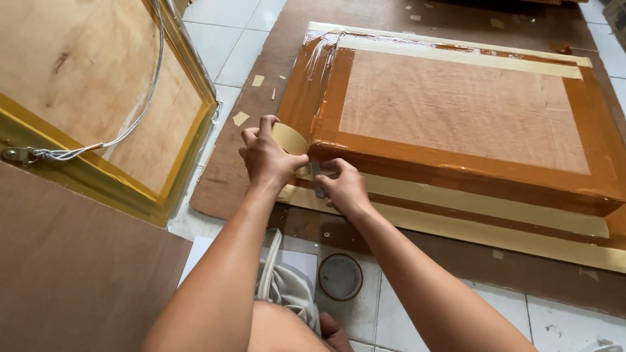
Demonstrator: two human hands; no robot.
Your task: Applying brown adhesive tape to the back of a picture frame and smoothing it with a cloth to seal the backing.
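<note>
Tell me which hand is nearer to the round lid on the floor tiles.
Right. The right hand is at the panel's front edge, directly above the lid in the picture. The left hand, holding the tape roll, sits farther up and to the left.

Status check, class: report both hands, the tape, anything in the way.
Left hand grips tape roll. Right hand presses tape at wrapped board corner. Nothing blocking.

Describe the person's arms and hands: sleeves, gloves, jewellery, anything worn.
Both arms are bare from the bottom edge of the picture to the fingers: no sleeves show. The left hand and right hand wear no gloves. No watch, bracelet or ring is visible on either wrist or on the fingers that show. No markings or bandages can be seen.
</note>
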